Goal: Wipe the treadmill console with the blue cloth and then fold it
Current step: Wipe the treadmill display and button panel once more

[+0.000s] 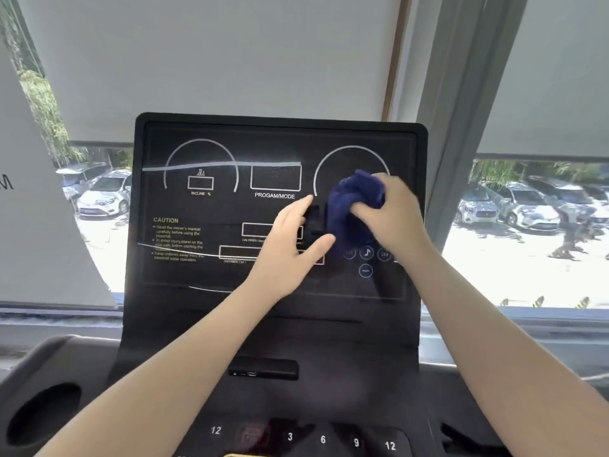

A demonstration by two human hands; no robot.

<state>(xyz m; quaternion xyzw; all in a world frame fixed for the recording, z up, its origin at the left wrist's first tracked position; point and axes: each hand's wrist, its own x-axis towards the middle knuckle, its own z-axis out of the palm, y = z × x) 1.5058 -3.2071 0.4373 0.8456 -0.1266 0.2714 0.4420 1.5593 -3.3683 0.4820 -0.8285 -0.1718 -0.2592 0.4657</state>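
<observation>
Treadmill console point(211, 272) is glossy black with thin white outlines, arcs and lettering, except the CAUTION label point(165, 220), which is yellowish. The cloth point(349, 206) is deep navy blue, no pattern. Roller blinds point(214, 54) are plain off-white. Cup holder tray point(49, 364) is dull grey, with white speed numbers point(323, 439) on the black panel below.

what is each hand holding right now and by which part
The right hand grips the bunched blue cloth from its right side. The left hand is open, holding nothing.
</observation>
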